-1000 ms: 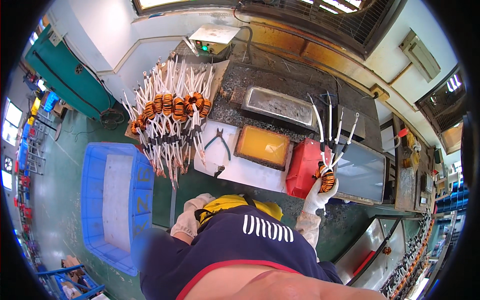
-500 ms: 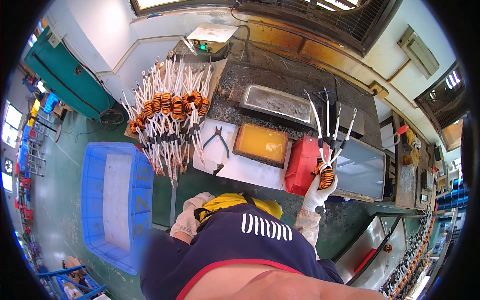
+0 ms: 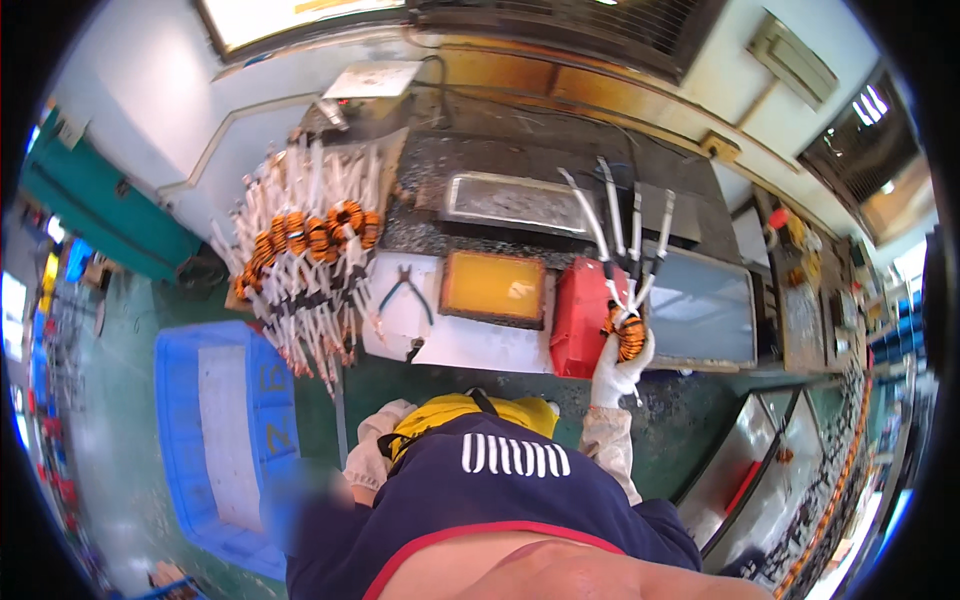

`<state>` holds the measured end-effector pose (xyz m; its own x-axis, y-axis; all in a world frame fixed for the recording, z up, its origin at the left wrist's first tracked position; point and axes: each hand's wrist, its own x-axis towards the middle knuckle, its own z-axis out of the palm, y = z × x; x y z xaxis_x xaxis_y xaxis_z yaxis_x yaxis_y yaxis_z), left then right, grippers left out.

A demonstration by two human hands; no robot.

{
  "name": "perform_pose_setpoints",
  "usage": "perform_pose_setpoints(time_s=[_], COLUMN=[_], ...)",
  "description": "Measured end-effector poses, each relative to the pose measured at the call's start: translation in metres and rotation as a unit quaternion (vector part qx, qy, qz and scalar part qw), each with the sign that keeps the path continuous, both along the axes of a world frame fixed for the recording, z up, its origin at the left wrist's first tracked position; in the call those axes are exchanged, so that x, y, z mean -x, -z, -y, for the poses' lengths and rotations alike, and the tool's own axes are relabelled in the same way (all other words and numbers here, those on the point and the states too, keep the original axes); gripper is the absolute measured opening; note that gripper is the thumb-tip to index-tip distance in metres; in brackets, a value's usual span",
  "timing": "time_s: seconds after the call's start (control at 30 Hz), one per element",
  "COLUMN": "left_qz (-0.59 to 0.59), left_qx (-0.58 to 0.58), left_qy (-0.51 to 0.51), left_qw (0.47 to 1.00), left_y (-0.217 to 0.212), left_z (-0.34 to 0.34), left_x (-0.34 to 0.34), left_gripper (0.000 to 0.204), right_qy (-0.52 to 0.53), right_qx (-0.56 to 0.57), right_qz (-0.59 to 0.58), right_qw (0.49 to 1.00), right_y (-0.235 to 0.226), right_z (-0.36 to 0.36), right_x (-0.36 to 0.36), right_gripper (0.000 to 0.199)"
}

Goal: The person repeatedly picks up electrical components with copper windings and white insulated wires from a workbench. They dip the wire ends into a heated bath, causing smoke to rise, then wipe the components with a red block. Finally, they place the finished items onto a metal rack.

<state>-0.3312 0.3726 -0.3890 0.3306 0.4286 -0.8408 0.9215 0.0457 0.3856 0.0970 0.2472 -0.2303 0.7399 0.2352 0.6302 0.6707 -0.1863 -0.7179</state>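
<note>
My right hand, in a white glove, is raised over the bench and grips an orange wound coil. The coil's several long white-sleeved leads fan upward and end in dark tips. The coil hangs just right of a red box and left of a grey flat tray. My left hand, also gloved, stays low against my yellow apron at the bench's near edge. Its fingers look curled, and I see nothing in it for certain.
A heap of the same orange coils with white leads lies at the bench's left. Pliers rest on a white sheet beside a yellow-filled tray. A metal tray sits behind. A blue crate stands on the green floor at left.
My right hand with the coil has shifted slightly left and up, closer to the red box. The left hand has stayed put.
</note>
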Motion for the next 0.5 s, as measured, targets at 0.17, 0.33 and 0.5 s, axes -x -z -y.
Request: perform_pose_setpoints(time_s=[0.17,0.33,0.5], left_qz=[-0.006,-0.013,-0.010], left_qx=[0.001,0.000,-0.009], left_qy=[0.025,0.039,0.086], left_qw=[1.000,0.999,0.996], left_y=[-0.007,-0.016,-0.029], left_z=[0.003,0.005,-0.007], left_x=[0.000,0.003,-0.010], left_gripper=[0.055,0.055,0.055], right_qy=[0.025,0.040,0.027], right_qx=[0.009,0.024,0.024], right_qz=[-0.016,0.028,-0.016], right_qw=[1.000,0.999,0.999], right_y=[-0.008,-0.008,-0.013], right_z=[-0.001,-0.005,0.004], right_x=[0.003,0.004,0.006], right_gripper=[0.066,0.069,0.065])
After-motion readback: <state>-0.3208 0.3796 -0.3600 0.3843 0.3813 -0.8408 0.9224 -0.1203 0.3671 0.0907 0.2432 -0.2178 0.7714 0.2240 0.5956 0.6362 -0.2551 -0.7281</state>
